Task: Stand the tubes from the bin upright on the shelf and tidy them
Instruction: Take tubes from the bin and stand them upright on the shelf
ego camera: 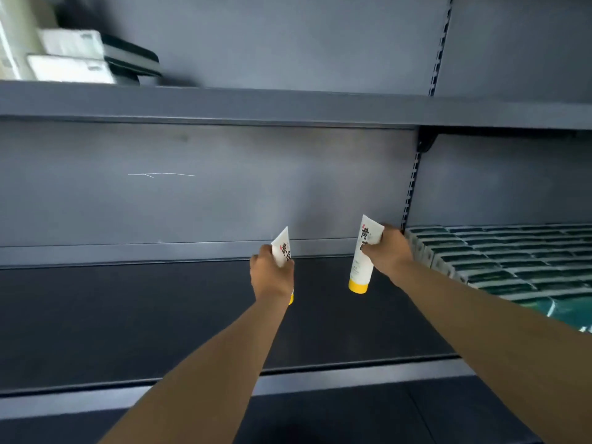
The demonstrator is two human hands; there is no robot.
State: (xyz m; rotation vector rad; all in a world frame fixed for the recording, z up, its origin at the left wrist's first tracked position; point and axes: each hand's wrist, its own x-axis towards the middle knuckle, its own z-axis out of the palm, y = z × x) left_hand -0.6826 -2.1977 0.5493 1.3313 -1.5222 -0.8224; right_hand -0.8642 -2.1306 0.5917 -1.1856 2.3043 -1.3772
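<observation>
Left hand (271, 274) grips tube (283, 249); right hand (389, 251) grips second tube (363, 256), over dark shelf (128, 315).

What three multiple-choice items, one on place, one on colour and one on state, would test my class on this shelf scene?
1. Where do the green boxes lie?
A. right end of the shelf
B. left end of it
C. on the floor

2. What colour is the cap of the right tube?
A. blue
B. yellow
C. red

3. What is the left hand doing?
A. hanging idle
B. pressing flat on the shelf
C. gripping the left tube

Key: 1 A, the boxes are stacked right of the right hand; 2 B, the cap at the tube's lower end is yellow; 3 C, its fingers curl round the white tube.
</observation>
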